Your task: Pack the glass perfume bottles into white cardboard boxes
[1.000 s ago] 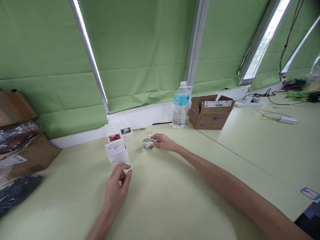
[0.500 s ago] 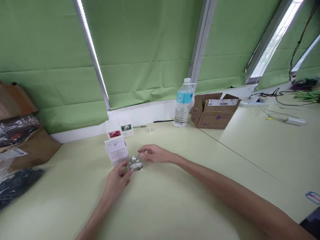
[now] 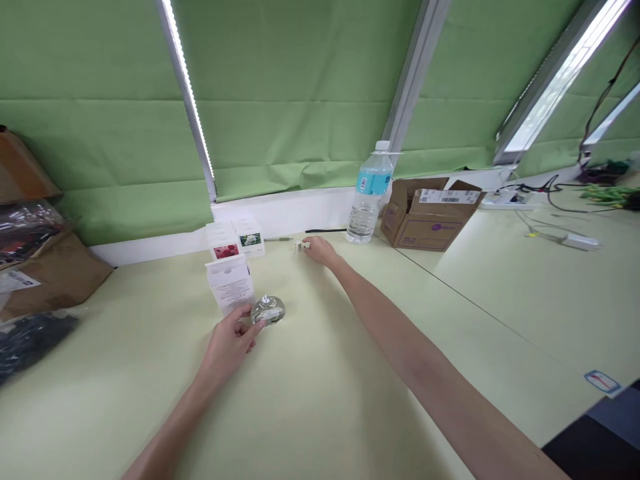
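A squat, round clear glass bottle with a small silvery neck stands upright on the table. Around its left side are the thumb and fingers of my left hand, closed on it. Farther back, my right hand reaches to some small whitish pieces near the wall. Its fingertips are drawn together at their right edge; what they grip, if anything, is too small to make out. A white printed carton stands upright just behind my left hand.
Behind the carton are small white boxes with flower pictures. A water bottle and an open cardboard box stand right of my right hand. Cartons and plastic bags fill the left edge. A power strip lies far right.
My right hand has moved from beside the glass bottle back to the small whitish pieces near the wall. The left hand still holds the bottle. The view has shifted slightly.
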The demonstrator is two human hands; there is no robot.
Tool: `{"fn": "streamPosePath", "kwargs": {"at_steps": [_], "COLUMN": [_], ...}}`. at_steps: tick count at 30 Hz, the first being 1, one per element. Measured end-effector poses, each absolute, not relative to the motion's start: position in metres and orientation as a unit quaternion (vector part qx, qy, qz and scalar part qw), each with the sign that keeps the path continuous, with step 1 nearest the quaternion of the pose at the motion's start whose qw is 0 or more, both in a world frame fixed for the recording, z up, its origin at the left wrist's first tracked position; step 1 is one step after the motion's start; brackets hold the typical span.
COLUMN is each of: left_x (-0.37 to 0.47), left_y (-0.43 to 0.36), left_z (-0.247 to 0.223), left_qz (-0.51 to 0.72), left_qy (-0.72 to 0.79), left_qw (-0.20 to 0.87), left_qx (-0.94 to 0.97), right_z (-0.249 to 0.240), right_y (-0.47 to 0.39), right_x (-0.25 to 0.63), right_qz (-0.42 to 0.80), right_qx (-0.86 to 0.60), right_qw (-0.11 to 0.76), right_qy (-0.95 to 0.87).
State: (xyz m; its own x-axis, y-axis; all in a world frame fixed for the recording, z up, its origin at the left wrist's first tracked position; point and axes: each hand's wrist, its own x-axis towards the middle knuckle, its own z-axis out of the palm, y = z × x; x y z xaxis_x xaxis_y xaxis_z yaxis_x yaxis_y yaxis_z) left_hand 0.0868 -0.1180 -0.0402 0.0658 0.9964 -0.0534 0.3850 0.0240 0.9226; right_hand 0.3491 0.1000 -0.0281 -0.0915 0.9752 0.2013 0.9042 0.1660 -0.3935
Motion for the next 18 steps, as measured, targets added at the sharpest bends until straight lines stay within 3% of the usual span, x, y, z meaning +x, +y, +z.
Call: {"fn": "streamPosePath", "kwargs": {"at_steps": [11,18], "left_x": [0.084,0.086], "left_y": [-0.117,-0.117], "left_z": [-0.045,-0.043], "left_qz": [0.372,0.370], "left_qy": [0.570,0.576], "left_qw": [0.411,0.390], "left_qx": [0.607,0.616], "right_z": [-0.016,0.028], "right_y": [0.067,-0.017], "right_x": [0.346,0.309], "right_qz": [0.112,0.241], "right_qx": [-0.581,-0.402], "right_qw": [0.283,0.364], "right_qy": [-0.755,-0.805]}}
